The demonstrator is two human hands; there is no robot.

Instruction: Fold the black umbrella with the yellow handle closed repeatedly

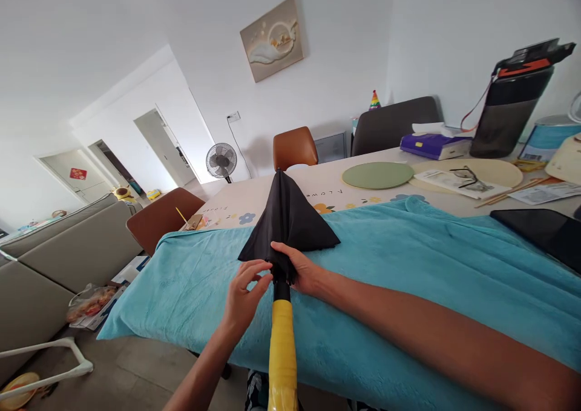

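A black umbrella with a yellow-wrapped handle lies lengthwise before me, its tip pointing away over the table. Its canopy is folded down but loose, with cloth flaring out on both sides. My right hand wraps the gathered canopy from the right near the rib ends, thumb on top. From the left, my left hand pinches at the canopy's edge by the rib ends, thumb and fingers curled; what exactly lies between the fingertips is too small to make out. The handle runs toward me below both hands.
A turquoise blanket covers the table's near side. On the right are a green round mat, glasses on papers, a purple tissue pack, a dark bottle and a black tablet-like slab. Brown chairs stand around.
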